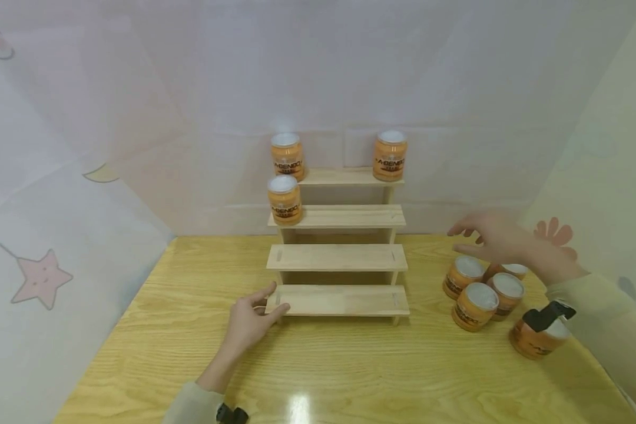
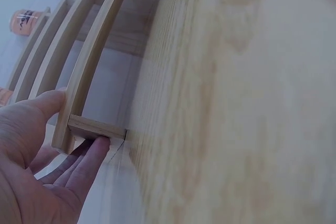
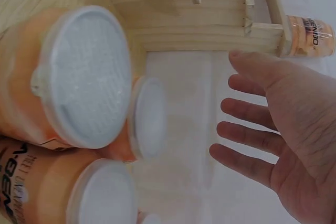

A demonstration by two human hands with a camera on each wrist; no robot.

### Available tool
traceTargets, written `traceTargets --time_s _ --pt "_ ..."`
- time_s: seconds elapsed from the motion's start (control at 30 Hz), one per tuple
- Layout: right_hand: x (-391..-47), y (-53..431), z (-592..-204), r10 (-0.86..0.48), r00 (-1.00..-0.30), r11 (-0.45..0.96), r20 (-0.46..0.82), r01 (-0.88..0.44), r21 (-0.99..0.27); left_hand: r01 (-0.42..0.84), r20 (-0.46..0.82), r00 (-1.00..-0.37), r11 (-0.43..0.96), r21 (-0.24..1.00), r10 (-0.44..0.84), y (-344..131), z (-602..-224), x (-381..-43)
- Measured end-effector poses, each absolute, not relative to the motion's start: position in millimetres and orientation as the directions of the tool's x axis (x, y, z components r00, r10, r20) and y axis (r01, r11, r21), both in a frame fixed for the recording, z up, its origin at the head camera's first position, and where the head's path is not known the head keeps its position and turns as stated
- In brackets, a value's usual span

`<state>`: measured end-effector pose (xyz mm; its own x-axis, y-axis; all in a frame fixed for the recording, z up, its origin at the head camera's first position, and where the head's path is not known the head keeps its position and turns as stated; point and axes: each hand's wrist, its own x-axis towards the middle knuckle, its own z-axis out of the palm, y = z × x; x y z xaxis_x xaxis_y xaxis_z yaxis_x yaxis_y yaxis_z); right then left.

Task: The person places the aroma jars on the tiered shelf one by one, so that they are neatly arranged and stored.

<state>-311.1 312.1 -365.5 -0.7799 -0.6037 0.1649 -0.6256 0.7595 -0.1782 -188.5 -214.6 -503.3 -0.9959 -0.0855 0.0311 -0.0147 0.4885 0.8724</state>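
Observation:
A four-step wooden display rack (image 1: 336,257) stands on the table. My left hand (image 1: 251,318) holds the left end of its lowest step. In the left wrist view the thumb lies on the board and the fingers (image 2: 86,169) press against the end support below. My right hand (image 1: 500,235) hovers over a cluster of orange jars, fingers spread and holding nothing. Within that group a jar (image 1: 474,306) with a white lid sits in front. Jars stand on the rack too: one at the top left (image 1: 287,158), one at the top right (image 1: 390,156), and one on the second step's left end (image 1: 285,201).
Apart from the cluster, another jar (image 1: 537,337) stands near the table's right edge, partly behind the right wrist's black strap (image 1: 549,315). A pale cloth backdrop (image 1: 217,88) rises behind the wooden table (image 1: 191,282), with printed cloth sides at left and right.

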Motion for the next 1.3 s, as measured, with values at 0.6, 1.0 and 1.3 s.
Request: traceTargets --time_s 0.6,1.0,1.3 --pt "-303 319 -392 -0.625 -0.778 0.757 0.059 -0.623 -0.197 -0.015 0.031 -0.996 0.490 0.872 -0.086 -213 -504 -189" --pt "-302 317 -408 -0.625 -0.779 0.764 0.046 -0.622 -0.172 -0.005 0.033 -0.997 0.465 0.885 -0.073 -215 -503 -190" --pt "-301 317 -409 -0.563 -0.826 0.806 0.038 -0.559 -0.195 -0.011 0.022 -0.997 0.448 0.894 -0.069 -214 -502 -187"
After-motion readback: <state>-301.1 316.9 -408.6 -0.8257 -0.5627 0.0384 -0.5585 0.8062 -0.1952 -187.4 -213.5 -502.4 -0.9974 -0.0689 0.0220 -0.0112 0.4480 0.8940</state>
